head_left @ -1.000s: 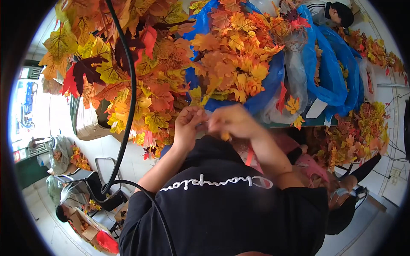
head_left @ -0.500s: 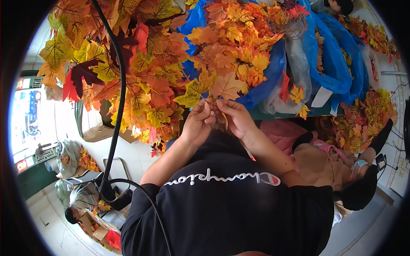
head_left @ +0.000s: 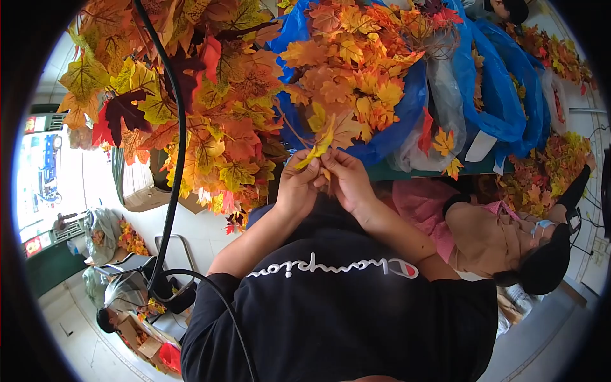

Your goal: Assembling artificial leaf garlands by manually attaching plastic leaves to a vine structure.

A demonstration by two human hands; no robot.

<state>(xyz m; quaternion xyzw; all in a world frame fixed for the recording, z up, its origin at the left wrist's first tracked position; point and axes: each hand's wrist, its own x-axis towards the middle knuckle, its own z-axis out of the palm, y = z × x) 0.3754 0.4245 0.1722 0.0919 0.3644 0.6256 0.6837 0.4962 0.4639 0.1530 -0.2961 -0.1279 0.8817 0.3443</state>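
Note:
Close in front of my chest, my left hand and my right hand meet with their fingertips pinched together. Between them is a yellow artificial maple leaf, turned edge-on and pointing away from me. My left thumb presses at its base. Fingers of my right hand grip the same spot from the other side. A pale orange artificial leaf spreads just beyond my fingers; whether it joins the yellow one I cannot tell. The stems inside my grip are hidden by my fingers.
A dense mass of artificial autumn leaves rises at left. Ahead, a blue plastic bag holds a heap of orange leaves; more blue bags stand right. A black cable hangs across the left. A co-worker sits at right.
The yellow leaf has swung from lying flat at left to edge-on between my fingers. My left hand has turned slightly. The co-worker at right has shifted.

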